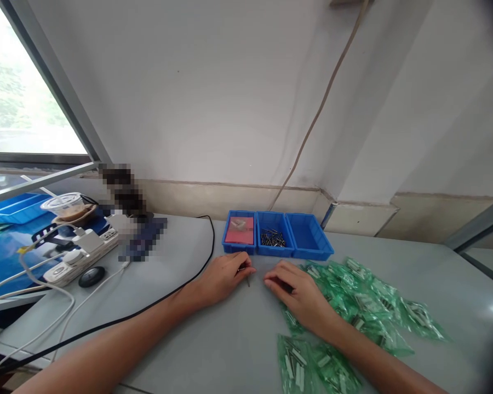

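My left hand (225,275) rests on the grey table, its thumb and fingertips pinched on a small thin metal pin (248,282) that points down. Just across from it, my right hand (293,287) has its thumb and fingers drawn together; whatever may be between them is hidden. Behind both hands stand three joined blue bins. A pink card under a small clear bag lies in the left bin (225,249). Several dark, thin metal pieces (273,239) fill part of the middle bin (276,253). The right bin (312,254) shows its bare floor.
Several green plastic bags (365,301) with pale and metal pieces lie around and under my right forearm. A black cable (164,298) runs along my left arm. At left are a power strip (82,257), a black mouse (91,276) and a lidded cup (68,205).
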The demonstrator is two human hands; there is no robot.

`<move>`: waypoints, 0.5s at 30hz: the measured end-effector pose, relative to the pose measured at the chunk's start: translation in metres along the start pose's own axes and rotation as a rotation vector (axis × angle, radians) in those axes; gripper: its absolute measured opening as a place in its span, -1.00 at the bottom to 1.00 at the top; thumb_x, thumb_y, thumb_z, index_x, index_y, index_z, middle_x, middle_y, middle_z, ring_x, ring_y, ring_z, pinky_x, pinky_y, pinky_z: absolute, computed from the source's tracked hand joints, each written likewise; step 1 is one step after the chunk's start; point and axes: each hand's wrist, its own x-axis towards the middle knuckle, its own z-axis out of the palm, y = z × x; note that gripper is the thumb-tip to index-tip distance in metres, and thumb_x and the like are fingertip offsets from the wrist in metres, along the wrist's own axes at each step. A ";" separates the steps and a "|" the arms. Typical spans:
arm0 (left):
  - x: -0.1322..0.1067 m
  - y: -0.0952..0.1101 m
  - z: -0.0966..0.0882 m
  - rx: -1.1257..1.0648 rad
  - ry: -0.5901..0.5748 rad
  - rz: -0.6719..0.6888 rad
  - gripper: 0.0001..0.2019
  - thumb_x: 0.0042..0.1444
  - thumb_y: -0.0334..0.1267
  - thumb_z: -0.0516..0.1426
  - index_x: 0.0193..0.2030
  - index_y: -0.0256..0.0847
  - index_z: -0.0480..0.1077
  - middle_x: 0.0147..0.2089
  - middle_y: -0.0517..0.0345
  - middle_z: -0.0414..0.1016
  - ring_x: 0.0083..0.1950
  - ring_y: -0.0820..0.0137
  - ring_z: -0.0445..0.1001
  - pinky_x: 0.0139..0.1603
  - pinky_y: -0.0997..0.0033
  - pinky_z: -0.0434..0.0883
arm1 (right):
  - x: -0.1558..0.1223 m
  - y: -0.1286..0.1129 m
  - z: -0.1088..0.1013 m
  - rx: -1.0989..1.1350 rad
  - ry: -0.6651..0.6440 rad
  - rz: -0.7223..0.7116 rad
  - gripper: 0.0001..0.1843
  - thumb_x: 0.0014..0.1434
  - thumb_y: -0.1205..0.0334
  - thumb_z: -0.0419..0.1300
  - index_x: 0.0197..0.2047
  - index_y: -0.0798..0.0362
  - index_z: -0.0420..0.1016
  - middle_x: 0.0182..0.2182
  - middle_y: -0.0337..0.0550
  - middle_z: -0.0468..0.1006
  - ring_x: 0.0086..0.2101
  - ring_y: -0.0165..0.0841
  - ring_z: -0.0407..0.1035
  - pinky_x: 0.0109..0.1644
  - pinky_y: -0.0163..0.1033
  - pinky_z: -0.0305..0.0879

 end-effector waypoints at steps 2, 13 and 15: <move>0.000 0.000 0.000 -0.036 0.010 -0.007 -0.84 0.50 -0.13 0.14 -0.10 -0.14 0.43 -0.16 0.22 0.59 -0.22 0.38 0.50 -0.20 0.43 0.33 | 0.000 -0.001 0.000 -0.059 -0.057 -0.067 -0.77 0.47 0.10 0.20 -0.12 -0.12 0.69 -0.21 -0.10 0.62 -0.15 -0.16 0.49 -0.05 -0.09 0.42; -0.001 0.002 -0.002 -0.107 -0.032 0.077 -0.87 0.54 -0.21 0.07 0.01 -0.12 0.43 -0.01 0.18 0.59 -0.05 0.36 0.54 -0.04 0.41 0.39 | 0.000 0.005 0.003 -0.197 -0.163 -0.190 -0.70 0.47 0.21 0.22 0.16 -0.21 0.68 0.11 -0.10 0.65 0.05 -0.07 0.46 0.20 0.10 0.37; -0.001 0.003 -0.002 -0.099 -0.041 0.095 -0.88 0.54 -0.22 0.07 0.00 -0.12 0.42 -0.01 0.19 0.58 -0.05 0.37 0.54 -0.03 0.42 0.38 | 0.000 0.006 0.003 -0.182 -0.145 -0.187 -0.67 0.48 0.25 0.19 0.19 -0.21 0.66 0.10 -0.10 0.66 0.05 -0.08 0.46 0.19 0.09 0.38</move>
